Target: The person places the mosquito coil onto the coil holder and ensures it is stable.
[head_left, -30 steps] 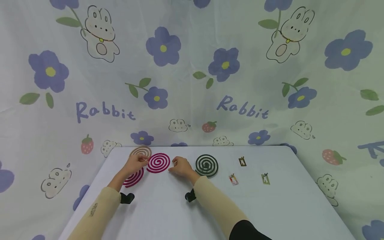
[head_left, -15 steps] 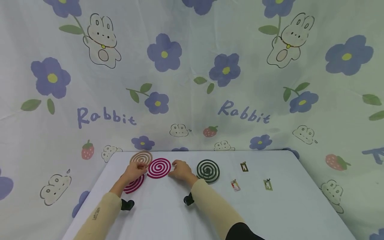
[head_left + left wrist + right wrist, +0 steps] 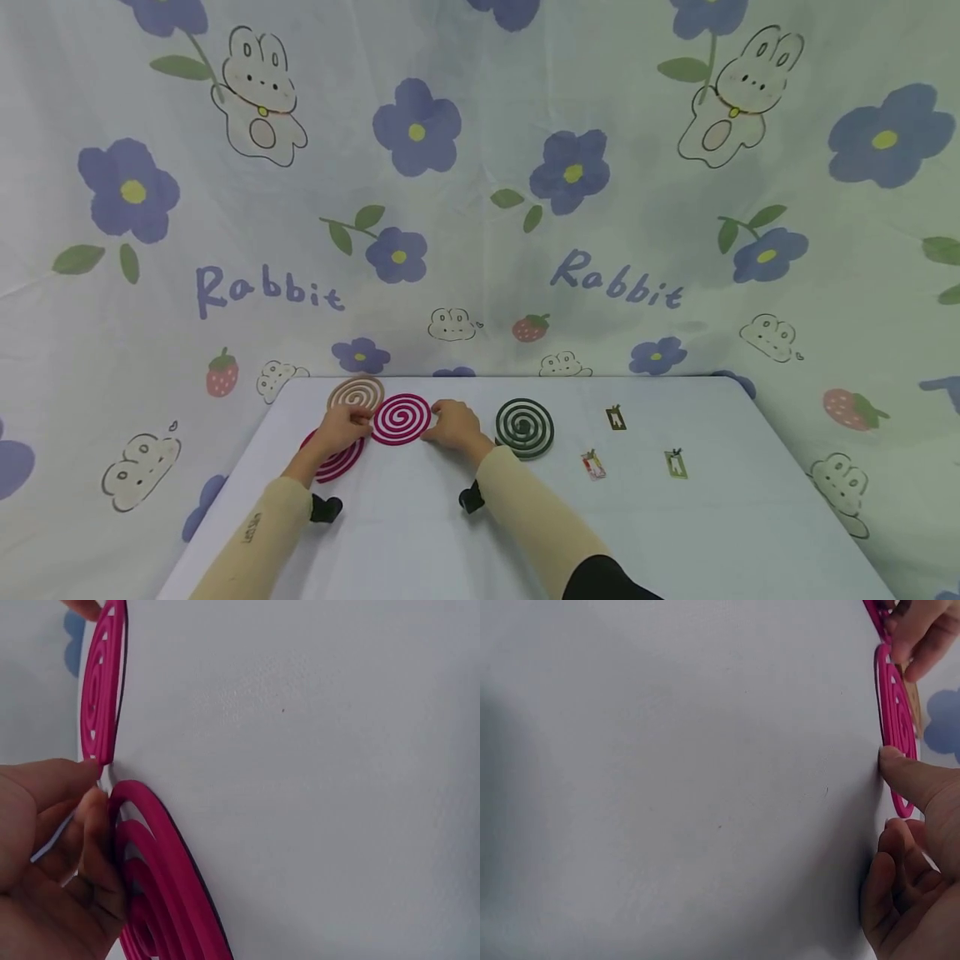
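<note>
A magenta mosquito coil (image 3: 402,419) lies at the back of the white table, between the two hands. The left hand (image 3: 341,429) pinches its left edge with thumb and forefinger. At its right edge, the right hand (image 3: 453,427) holds it with the thumb at the near side and the curled forefinger farther back. In the right wrist view, the right thumb (image 3: 900,766) rests against the rim of the coil (image 3: 897,712). A second magenta coil (image 3: 348,460) lies partly hidden under the left hand and wrist. A tan coil (image 3: 352,389) sits behind that hand.
A dark green coil (image 3: 524,428) lies just right of the right hand. Farther right are small flat metal pieces: a bronze one (image 3: 616,417), a red-and-white one (image 3: 592,464) and a gold one (image 3: 675,463). A printed curtain (image 3: 480,208) hangs behind the table (image 3: 420,542).
Both hands stay at the magenta coil's edges with almost no movement. The head view has tilted slightly, so the whole scene sits a little lower in it than a second ago.
</note>
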A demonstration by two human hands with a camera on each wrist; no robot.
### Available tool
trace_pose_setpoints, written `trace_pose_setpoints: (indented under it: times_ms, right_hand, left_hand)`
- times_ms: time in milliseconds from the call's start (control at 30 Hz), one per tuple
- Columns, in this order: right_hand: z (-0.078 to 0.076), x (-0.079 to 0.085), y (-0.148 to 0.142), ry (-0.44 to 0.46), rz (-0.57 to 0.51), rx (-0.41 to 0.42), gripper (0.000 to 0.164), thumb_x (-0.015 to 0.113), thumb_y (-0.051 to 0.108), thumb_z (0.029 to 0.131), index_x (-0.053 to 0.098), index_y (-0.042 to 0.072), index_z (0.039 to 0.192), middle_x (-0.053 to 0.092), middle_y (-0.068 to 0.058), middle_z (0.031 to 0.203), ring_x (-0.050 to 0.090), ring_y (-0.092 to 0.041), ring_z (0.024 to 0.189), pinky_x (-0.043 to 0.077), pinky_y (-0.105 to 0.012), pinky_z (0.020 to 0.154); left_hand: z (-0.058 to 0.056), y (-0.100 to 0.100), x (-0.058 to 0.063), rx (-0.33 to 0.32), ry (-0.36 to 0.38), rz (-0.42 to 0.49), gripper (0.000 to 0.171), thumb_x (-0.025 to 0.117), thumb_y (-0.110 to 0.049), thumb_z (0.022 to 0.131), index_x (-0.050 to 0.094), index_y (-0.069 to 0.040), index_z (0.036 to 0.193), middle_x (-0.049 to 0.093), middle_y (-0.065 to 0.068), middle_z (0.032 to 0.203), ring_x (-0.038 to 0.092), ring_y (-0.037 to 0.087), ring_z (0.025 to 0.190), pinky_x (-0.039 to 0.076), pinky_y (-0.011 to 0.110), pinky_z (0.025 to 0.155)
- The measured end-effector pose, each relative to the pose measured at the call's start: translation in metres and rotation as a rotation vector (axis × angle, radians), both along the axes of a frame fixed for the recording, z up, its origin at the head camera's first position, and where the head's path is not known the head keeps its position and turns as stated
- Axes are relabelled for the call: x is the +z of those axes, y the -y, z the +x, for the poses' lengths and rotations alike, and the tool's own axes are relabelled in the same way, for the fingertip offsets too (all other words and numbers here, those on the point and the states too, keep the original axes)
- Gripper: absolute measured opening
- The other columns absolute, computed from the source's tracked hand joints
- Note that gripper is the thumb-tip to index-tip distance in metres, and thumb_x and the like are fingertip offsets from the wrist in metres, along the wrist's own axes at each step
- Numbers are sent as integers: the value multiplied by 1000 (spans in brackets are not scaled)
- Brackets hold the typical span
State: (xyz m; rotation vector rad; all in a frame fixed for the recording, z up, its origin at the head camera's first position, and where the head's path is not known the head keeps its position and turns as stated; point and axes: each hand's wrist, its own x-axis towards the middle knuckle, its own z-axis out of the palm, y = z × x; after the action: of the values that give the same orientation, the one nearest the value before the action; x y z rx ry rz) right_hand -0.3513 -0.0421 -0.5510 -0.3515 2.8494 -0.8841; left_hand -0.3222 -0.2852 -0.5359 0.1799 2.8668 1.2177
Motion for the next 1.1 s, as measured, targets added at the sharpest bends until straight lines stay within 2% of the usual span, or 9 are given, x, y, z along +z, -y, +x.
trace_pose_setpoints:
  times_ms: [133,367,633,867,1100]
  right_hand:
    - [0,-1,0,13,-15,-20,53,84,40,74,68,15,118,65,7,86,55,-14,80,48,-35,74]
    - [-1,2,0,-8,-23,-33,51,85,40,73,70,16,115,69,5,94,62,-19,94,50,-37,81]
    - [4,3,-1,-14,-64,-64,49,85,38,72,71,18,115,66,6,88,59,-15,84,49,-35,76]
    - [8,2,0,-5,-125,-101,48,86,34,73,71,17,116,58,9,73,52,-11,69,45,-31,67]
    - [5,-9,2,-37,-136,-123,48,85,36,73,71,20,116,55,13,67,50,-8,62,40,-27,59]
  left_hand:
    - [-1,-1,1,-3,-5,-13,26,68,2,86,65,13,109,65,15,88,59,20,77,51,28,64]
    - [-9,0,-4,2,-24,-50,23,69,0,85,67,10,105,65,8,83,57,16,74,50,29,65]
    - [-7,0,-5,43,7,-60,25,71,-5,86,68,8,107,65,7,84,57,17,75,49,30,66]
    - [-10,0,-8,87,44,-28,25,71,-8,87,69,5,108,69,10,91,61,18,80,51,32,70]
    - [-14,-3,-4,56,40,25,27,71,-7,87,68,10,108,69,13,92,61,19,80,51,28,67]
